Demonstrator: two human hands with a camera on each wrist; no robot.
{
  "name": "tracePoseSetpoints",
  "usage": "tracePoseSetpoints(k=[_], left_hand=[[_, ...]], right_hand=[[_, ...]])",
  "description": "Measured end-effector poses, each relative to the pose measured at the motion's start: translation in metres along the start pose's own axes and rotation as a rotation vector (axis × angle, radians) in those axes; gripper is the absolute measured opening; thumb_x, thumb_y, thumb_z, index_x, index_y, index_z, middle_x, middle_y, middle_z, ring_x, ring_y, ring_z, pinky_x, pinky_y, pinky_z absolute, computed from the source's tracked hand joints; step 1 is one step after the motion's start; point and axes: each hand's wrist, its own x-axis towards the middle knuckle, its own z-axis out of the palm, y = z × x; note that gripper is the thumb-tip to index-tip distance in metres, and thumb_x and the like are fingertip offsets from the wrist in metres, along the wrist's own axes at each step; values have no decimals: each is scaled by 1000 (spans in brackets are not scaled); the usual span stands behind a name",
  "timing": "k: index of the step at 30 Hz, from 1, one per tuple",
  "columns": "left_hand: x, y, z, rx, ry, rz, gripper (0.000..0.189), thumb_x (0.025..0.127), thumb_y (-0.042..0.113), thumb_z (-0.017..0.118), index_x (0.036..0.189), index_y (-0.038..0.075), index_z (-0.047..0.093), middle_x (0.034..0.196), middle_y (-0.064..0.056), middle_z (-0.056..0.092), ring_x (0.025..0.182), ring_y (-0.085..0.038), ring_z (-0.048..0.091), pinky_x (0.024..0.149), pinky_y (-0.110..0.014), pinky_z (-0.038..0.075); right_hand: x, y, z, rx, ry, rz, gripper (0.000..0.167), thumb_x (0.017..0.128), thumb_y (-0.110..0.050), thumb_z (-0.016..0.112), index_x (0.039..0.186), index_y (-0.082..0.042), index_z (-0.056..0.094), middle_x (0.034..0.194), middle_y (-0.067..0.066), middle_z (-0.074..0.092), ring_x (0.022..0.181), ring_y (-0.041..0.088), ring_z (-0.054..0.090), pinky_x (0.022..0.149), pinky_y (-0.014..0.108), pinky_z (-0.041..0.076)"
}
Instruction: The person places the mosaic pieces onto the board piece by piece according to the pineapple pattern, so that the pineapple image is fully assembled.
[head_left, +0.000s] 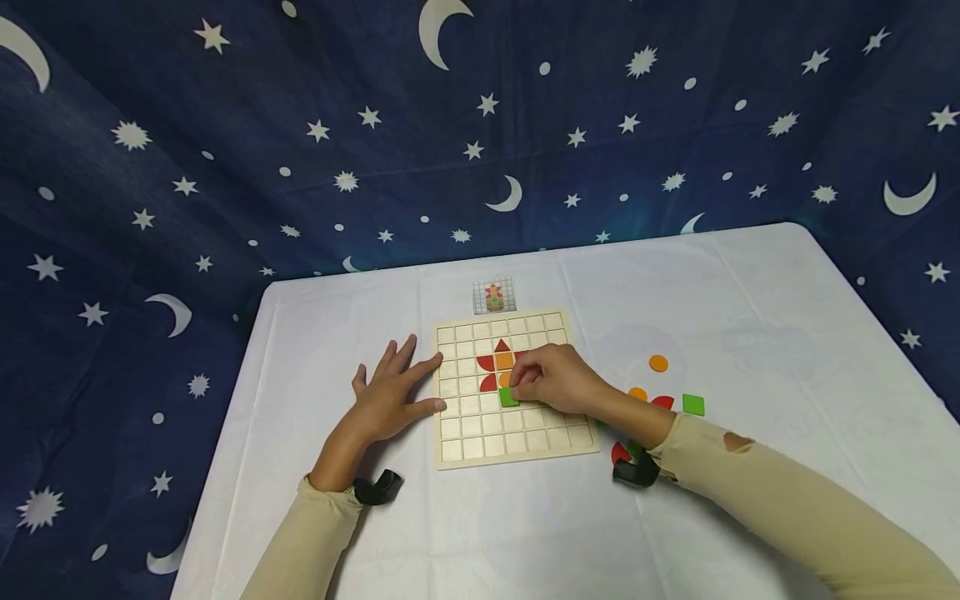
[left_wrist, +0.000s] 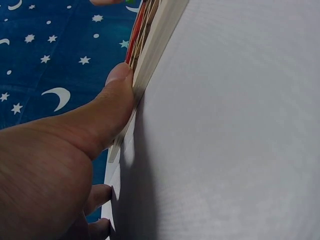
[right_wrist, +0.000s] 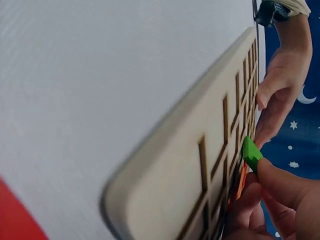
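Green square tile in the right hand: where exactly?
In the head view, the green square tile is pinched by the right hand near the middle of the wooden grid board, below two orange tiles.

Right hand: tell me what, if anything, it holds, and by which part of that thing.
The right hand pinches a green tile by one edge.

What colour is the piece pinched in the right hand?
The piece is green; it shows best in the right wrist view.
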Motion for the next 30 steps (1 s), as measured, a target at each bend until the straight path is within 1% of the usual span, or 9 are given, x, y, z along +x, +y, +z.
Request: tracePoseSetpoints(k=[5, 13, 16, 22, 30], left_hand=[[0, 0, 0, -10, -4, 1, 78, 87, 56, 75, 155, 32, 46, 173, -11, 13, 159, -42, 4, 111, -81, 4], [-1, 0, 0, -20, -2, -3, 77, 87, 56, 75, 155, 32, 46, 173, -11, 13, 159, -41, 4, 112, -81, 3], [0, 0, 1, -16, 1, -1, 77, 87, 55, 76, 154, 32, 47, 173, -11, 14, 159, -42, 4, 111, -81, 4], [0, -1, 0, -6, -3, -6, 78, 87, 56, 75, 155, 32, 46, 173, -11, 14, 159, -42, 4, 111, -81, 4], [1, -1, 0, 1, -12, -4, 77, 87, 56, 74, 155, 32, 46, 173, -12, 13, 159, -43, 4, 111, -81, 4]], right_hand=[[0, 2, 7, -51, 17, -34, 12, 83, -10, 83, 79, -17, 74, 67, -10, 65, 66, 7, 59, 68, 24, 50], [-1, -1, 11, -123, 62, -43, 13, 81, -11, 85, 76, -17, 74, 65, -11, 64, 64, 5, 58, 65, 23, 49], [-2, 0, 10, -135, 58, -44, 13, 81, -14, 87, 78, -18, 74, 66, -12, 65, 65, 4, 58, 66, 24, 49], [-5, 2, 6, -135, 23, -61, 15, 77, -14, 90, 84, -15, 77, 72, -11, 69, 70, 3, 60, 67, 23, 50], [-6, 3, 6, -156, 27, -71, 15, 77, -14, 90, 85, -14, 77, 72, -12, 68, 70, 3, 60, 68, 23, 50]])
